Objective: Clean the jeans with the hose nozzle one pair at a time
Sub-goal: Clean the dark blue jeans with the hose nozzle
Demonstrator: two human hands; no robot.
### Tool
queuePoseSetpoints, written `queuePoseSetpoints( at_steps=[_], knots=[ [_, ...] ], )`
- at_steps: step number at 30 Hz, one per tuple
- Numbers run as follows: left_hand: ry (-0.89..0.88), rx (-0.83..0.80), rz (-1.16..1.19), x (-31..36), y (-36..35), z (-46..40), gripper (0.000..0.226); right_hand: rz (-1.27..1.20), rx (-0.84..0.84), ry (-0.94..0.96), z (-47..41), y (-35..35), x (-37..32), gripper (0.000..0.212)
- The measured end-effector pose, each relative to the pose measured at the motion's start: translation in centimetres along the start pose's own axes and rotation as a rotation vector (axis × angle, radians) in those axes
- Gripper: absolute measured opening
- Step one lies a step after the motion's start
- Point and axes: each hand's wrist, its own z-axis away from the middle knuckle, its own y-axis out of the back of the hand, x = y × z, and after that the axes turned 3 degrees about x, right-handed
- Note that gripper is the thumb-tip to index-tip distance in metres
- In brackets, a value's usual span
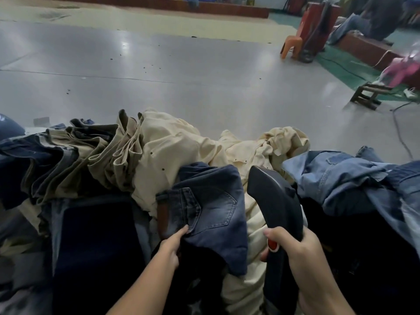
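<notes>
The right hand (pixel 293 248) was wrapped tightly around the dark handle of the hose nozzle (pixel 276 208), with the thumb lying just beside a red button (pixel 272 244) on the handle's near face. From that grip the nozzle rose up and away from the person, its flat black head tilted forward over the heap of clothes. Just to the left of it, a pair of dark blue jeans (pixel 213 208) lay draped on top of the heap, back pocket facing up and a brown belt strip showing at its left edge. The left hand (pixel 172 244) pinched the cloth of these jeans at the lower corner of the pocket, thumb on top and the other fingers tucked beneath the fabric. The nozzle head stood near the jeans' right edge, though whether it touched them could not be told. Cream trousers (pixel 172 142) lay behind, light blue jeans (pixel 341 176) to the right.
</notes>
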Motion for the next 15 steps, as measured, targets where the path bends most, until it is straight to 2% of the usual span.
queuePoseSetpoints(
  at_steps=[3,4,6,9,11,12,14,15],
  knots=[
    [-0.356,0.179,0.007,1.7,-0.1,0.8,0.053,-0.010,0.003,0.013,0.2,-0.1,-0.2,0.022],
    [-0.477,0.169,0.001,2.7,-0.2,1.8,0.050,-0.021,0.007,0.015,0.3,0.0,-0.3,0.022],
    [-0.628,0.033,0.062,5.2,-0.2,4.1,0.041,-0.045,0.014,0.029,0.6,0.3,-0.5,0.021],
    [-0.730,-0.183,0.160,11.7,0.8,7.7,0.032,-0.063,0.038,0.063,1.3,1.1,-1.1,0.020],
    [-0.719,-0.360,0.161,16.6,2.5,9.6,0.037,-0.071,0.059,0.075,1.5,1.7,-1.3,0.025],
    [-0.724,-0.399,0.138,18.6,3.5,10.1,0.039,-0.067,0.059,0.074,1.7,1.9,-1.5,0.030],
    [-0.776,-0.330,0.028,20.3,4.9,9.6,0.039,-0.053,0.055,0.069,1.9,1.9,-1.7,0.037],
    [-0.795,-0.212,-0.066,20.1,5.3,8.7,0.045,-0.044,0.058,0.060,2.0,1.7,-1.8,0.037]
  ],
)
